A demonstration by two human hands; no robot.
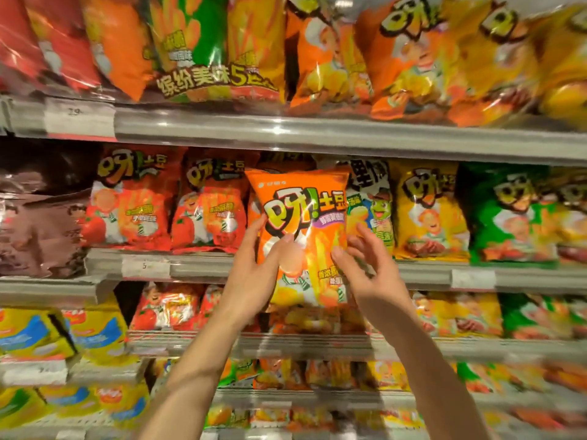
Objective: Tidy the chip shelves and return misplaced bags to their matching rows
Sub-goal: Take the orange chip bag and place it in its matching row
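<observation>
An orange chip bag (305,223) is held upright in front of the middle shelf (317,144). My left hand (254,274) grips its lower left side, thumb on the front and fingers behind. My right hand (365,268) hovers at the bag's right edge with fingers spread and loosely bent; whether it touches the bag is unclear. Behind the bag stand red tomato bags (133,201) to the left, and a light bag with a green cartoon figure (371,204), a yellow bag (428,211) and a green bag (508,217) to the right.
The top shelf holds large orange and yellow bags (413,58) and a multi-pack (216,52). A brown bag (38,217) sits at the far left. Lower shelves carry red, orange, yellow and green bags (460,315) and yellow-blue bags (47,331). Price tags (79,117) line the shelf edges.
</observation>
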